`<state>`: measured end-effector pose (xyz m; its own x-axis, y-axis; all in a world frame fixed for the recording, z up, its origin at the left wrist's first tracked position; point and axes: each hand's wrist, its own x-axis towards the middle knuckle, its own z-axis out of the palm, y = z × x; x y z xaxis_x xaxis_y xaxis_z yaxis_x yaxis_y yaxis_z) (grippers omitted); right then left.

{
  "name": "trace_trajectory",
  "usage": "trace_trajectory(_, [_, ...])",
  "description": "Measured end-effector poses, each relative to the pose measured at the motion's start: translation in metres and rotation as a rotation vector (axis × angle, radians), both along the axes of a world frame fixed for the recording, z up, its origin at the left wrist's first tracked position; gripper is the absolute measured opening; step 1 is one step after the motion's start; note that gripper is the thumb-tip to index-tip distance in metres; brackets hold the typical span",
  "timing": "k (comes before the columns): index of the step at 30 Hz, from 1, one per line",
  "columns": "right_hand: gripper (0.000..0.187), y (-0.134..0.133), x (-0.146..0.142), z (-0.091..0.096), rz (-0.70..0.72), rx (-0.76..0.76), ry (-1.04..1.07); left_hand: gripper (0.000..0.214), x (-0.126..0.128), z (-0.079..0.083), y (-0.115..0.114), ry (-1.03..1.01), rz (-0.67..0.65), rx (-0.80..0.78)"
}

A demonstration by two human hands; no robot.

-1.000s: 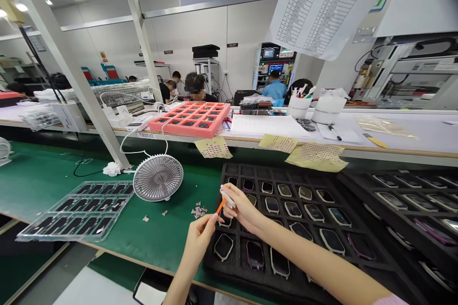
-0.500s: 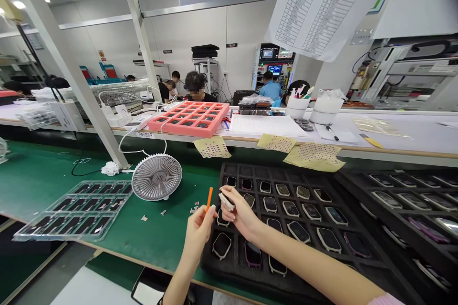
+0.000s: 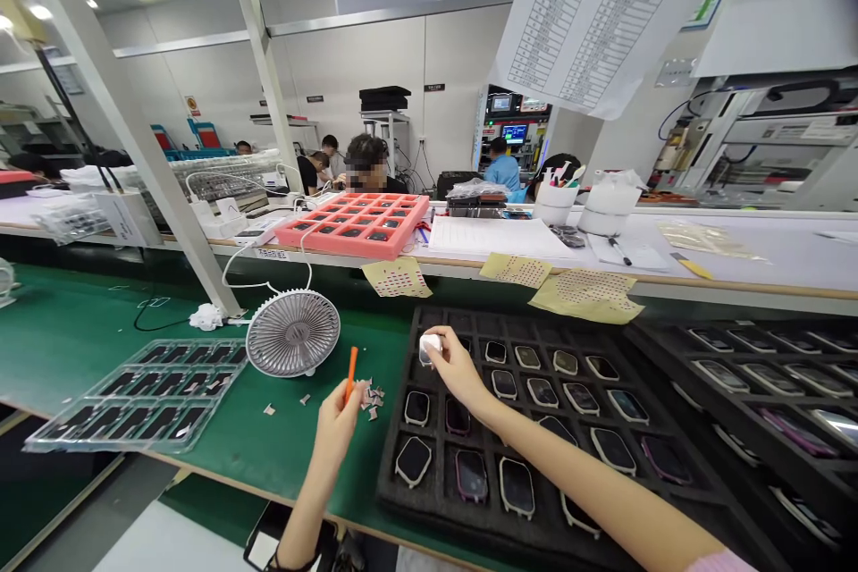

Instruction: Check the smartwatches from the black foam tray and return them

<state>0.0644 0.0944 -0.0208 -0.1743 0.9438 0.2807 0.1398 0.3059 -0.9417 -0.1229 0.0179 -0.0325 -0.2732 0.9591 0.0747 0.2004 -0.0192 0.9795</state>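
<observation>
My left hand (image 3: 335, 424) is closed around an orange stick-like tool (image 3: 352, 365), which points upward over the green bench; its lower end is hidden in the fingers. Small scraps (image 3: 374, 399) lie on the bench just right of that hand. My right hand (image 3: 461, 368) pinches a small pale watch (image 3: 430, 343) between thumb and fingers, over the far left corner of a black foam tray (image 3: 429, 511). Rows of watches sit in the tray's pockets, among them a silver-framed watch (image 3: 414, 461) and a purple-framed watch (image 3: 471, 474).
A white fan (image 3: 295, 332) stands left of my hands, beside a clear plastic tray (image 3: 221, 418) of dark parts. A second black foam tray (image 3: 677, 366) adjoins on the right. On the shelf above are a pink foam tray (image 3: 395, 241) and papers; people sit beyond.
My right hand has moved away from the left one, slightly up, carrying the watch over the tray's far left corner. My left hand has shifted left and down with the orange tool.
</observation>
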Motion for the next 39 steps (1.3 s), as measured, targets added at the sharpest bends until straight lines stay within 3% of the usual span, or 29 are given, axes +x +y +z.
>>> trace_trajectory(3, [0.012, 0.011, 0.002, -0.014, -0.034, 0.026, -0.231, 0.037, -0.015, -0.021, 0.003, 0.46, 0.005, -0.087])
trace_trajectory(5, [0.011, 0.014, 0.001, -0.022, -0.054, 0.022, -0.293, 0.033, -0.017, -0.035, 0.003, 0.599, 0.017, -0.164])
trace_trajectory(8, [0.012, 0.01, 0.003, -0.023, -0.054, 0.047, -0.384, 0.031, -0.017, -0.048, 0.003, 0.639, 0.02, -0.202])
trace_trajectory(12, [0.017, -0.004, 0.009, -0.008, -0.043, 0.173, -0.496, 0.029, -0.02, -0.054, 0.004, 0.663, 0.004, -0.225])
trace_trajectory(15, [0.014, -0.02, 0.013, 0.001, 0.015, 0.307, -0.687, 0.026, -0.023, -0.054, 0.004, 0.676, 0.001, -0.238])
trace_trajectory(21, [0.019, -0.043, 0.006, 0.0, 0.138, 0.283, -0.868, 0.027, -0.02, -0.044, -0.002, 0.659, 0.031, -0.202])
trace_trajectory(24, [0.025, -0.045, 0.0, -0.005, 0.127, 0.213, -0.76, 0.031, -0.011, -0.03, -0.008, 0.538, -0.003, -0.13])
trace_trajectory(31, [0.017, -0.033, -0.008, -0.016, 0.178, -0.054, -0.179, 0.048, 0.014, 0.004, -0.029, 0.13, -0.232, -0.039])
trace_trajectory(34, [0.012, -0.029, -0.005, -0.009, 0.191, -0.242, 0.141, 0.05, 0.023, 0.009, -0.038, 0.037, -0.31, -0.084])
trace_trajectory(37, [0.02, -0.031, 0.001, 0.003, 0.262, -0.463, 0.471, 0.052, 0.034, 0.011, -0.042, -0.013, -0.347, -0.099])
trace_trajectory(39, [0.023, -0.036, 0.005, 0.011, 0.313, -0.531, 0.617, 0.052, 0.042, 0.011, -0.042, -0.048, -0.365, -0.103])
